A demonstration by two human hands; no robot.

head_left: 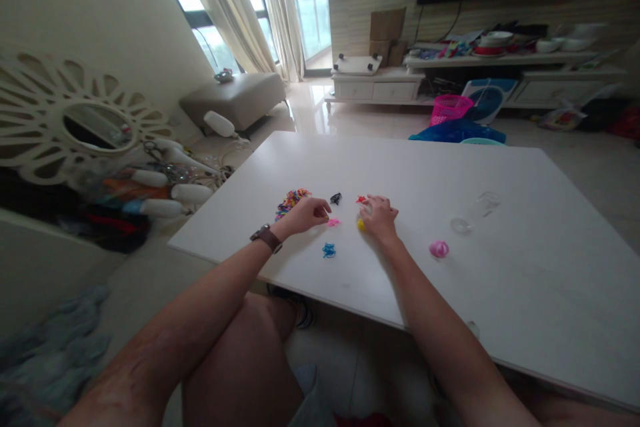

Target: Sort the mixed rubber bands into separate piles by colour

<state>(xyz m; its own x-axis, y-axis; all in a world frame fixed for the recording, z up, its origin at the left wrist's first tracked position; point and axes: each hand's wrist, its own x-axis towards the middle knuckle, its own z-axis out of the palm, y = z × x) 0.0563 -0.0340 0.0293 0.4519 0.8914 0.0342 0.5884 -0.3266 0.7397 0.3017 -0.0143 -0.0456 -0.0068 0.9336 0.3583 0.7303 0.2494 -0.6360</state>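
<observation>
My left hand (307, 213), with a brown watch on the wrist, rests on the white table (500, 280) with fingers curled, its fingertips touching a small pink pile of bands (333, 221). A mixed colourful heap of bands (291, 201) lies just left of it. My right hand (379, 215) lies palm down, fingers bent over a small yellow pile (361, 225), beside a red pile (361, 199). A black pile (335, 198) sits between the hands, further back. A blue pile (329, 250) lies nearer me. What the fingers pinch is too small to see.
A pink lid-like object (439, 249) and a clear plastic container (475, 211) lie to the right on the table. Beyond it are a pink basket (450, 108), a blue bag (457, 131) and a TV cabinet (450, 80). Clutter and a footstool (233, 99) stand at the left.
</observation>
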